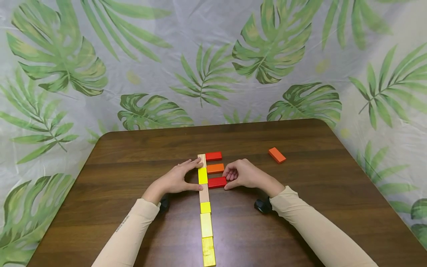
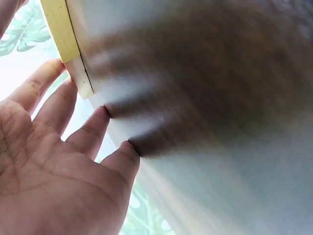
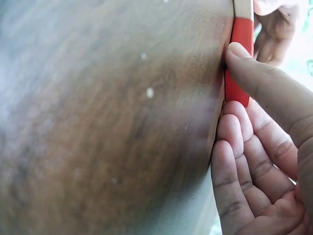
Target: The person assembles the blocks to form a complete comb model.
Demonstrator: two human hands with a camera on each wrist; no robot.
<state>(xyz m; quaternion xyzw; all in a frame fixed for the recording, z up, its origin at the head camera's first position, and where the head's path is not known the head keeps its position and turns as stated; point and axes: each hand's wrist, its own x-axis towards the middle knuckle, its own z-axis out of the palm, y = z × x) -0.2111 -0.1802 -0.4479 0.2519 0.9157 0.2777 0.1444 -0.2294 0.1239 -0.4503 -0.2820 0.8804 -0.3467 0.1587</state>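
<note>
A column of flat wooden blocks, yellow and plain wood, runs down the middle of the table. My left hand [image 1: 178, 177] lies along its left side, fingers spread. Its fingertips touch the upper plain block [image 1: 201, 157] and its thumb the lower plain block [image 1: 204, 194], with a yellow block [image 1: 202, 175] between. To the right of the column, my right hand [image 1: 245, 174] pinches the outer end of a red block [image 1: 217, 182], whose other end meets the column. In the right wrist view, the thumb lies on the side of that red block [image 3: 238, 92], the other fingers curled by its end.
Above the held block, an orange block [image 1: 215, 168] and another red block [image 1: 213, 155] stick out rightward from the column. A loose orange block [image 1: 277, 155] lies farther right. More yellow blocks [image 1: 206, 225] continue the column toward the table's near edge. A leaf-print cloth hangs behind.
</note>
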